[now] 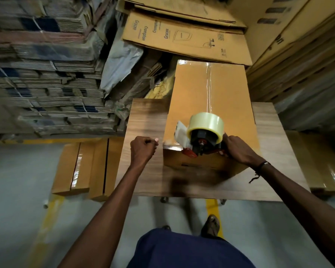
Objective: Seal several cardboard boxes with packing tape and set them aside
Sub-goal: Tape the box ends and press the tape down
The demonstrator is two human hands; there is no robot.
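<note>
Dark blue cloth of our own clothing (190, 250) fills the bottom of the view, with one foot (211, 226) on a yellow floor line (213, 207) just past it. Beyond that stands a wood-grain table (145, 171), and on it, running from near its front edge out past its far edge, lies a long brown cardboard box (190, 93). Our left hand (142, 150) hangs over the table just left of the box's near-left corner, fingers curled into a fist with the thumb against the forefinger; whether it pinches anything we cannot tell. Our right hand (238, 149) grips the handle of a red-and-black tape dispenser (200, 145) sitting at the box's near edge, a roll of clear packing tape (206, 125) mounted on it. A dark band (263, 164) circles that wrist. A shiny strip of clear tape (208, 86) runs along the middle seam of the box top from the dispenser to the far edge. On the floor by the table's left side lie two taped boxes (79, 167), and another taped box (329, 171) sits to its right. Farther off, bundles of flattened cartons (42, 74) are stacked high on the left, and flat printed cartons (186, 37) marked "Crompton" and "Gracee" lie beyond the box's far end.
</note>
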